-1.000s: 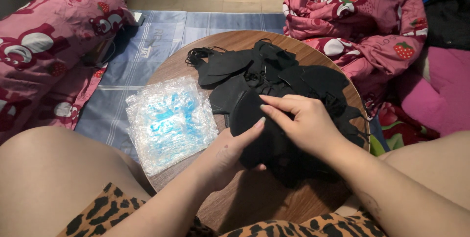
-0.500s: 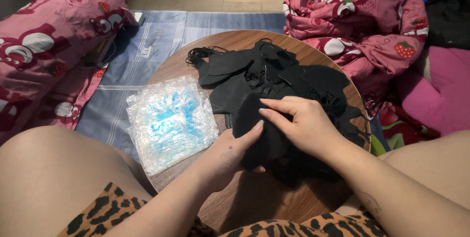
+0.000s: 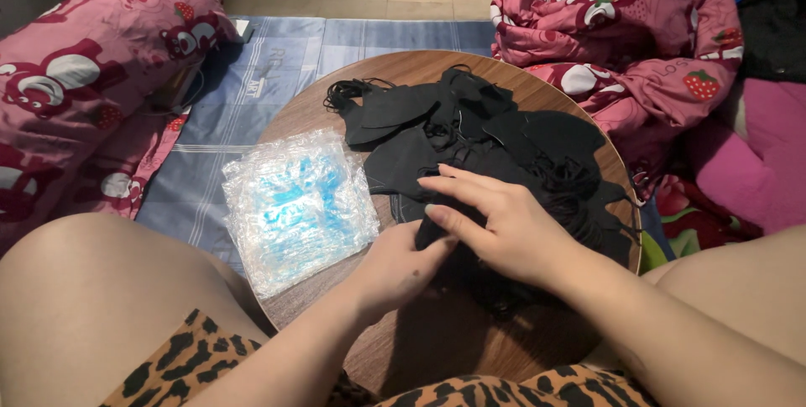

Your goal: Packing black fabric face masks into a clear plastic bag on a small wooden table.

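A heap of black face masks (image 3: 470, 134) with ear loops lies on a round wooden table (image 3: 537, 92). My left hand (image 3: 399, 268) grips the near edge of one black mask at the heap's front. My right hand (image 3: 495, 222) rests on top of the same mask, fingers stretched leftward and pinching it. Left of the hands lies a stack of clear plastic bags with blue print (image 3: 298, 205), flat on the table.
A pink patterned pillow (image 3: 75, 96) lies at the left and a crumpled pink blanket (image 3: 638, 37) at the right. A blue striped mat (image 3: 277, 54) covers the floor beyond the table. My bare knees frame the table's near side.
Both hands have shifted slightly on the black mask; the left hand's fingers have closed up under the right hand's fingertips. The heap and bags stay put.
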